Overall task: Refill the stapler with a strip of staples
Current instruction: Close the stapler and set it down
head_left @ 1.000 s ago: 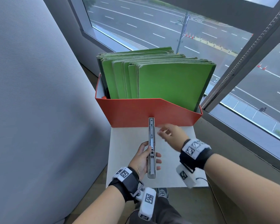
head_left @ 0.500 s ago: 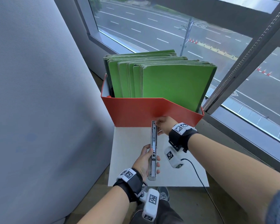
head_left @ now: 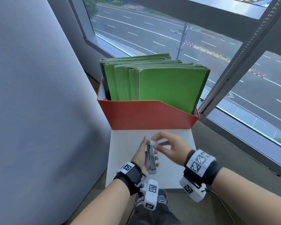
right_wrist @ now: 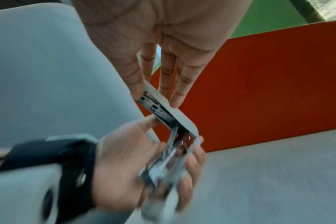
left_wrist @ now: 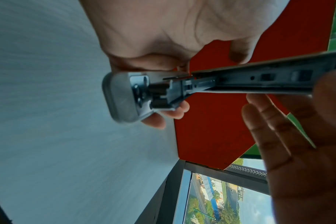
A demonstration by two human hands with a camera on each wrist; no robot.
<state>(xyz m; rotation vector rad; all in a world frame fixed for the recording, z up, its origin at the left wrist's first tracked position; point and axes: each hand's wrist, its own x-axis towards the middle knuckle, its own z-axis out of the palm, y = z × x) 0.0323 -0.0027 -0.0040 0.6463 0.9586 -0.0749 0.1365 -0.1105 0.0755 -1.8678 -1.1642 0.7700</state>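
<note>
A grey stapler is held above the white table, its base lying in my left hand, whose fingers curl round it. My right hand pinches the far tip of the top cover between thumb and fingers. The cover stands at an angle to the base, bent at the hinge. In the left wrist view the bare metal magazine channel runs out from the grey hinge end. I can make out no strip of staples in any view.
An orange file box full of green folders stands at the table's far edge, just beyond the hands. A grey curved partition rises on the left. A window frame runs along the right.
The stapler lay fully unfolded toward the box with my right hand reaching to its far tip. That hand has since drawn back, swinging the cover up and toward me.
</note>
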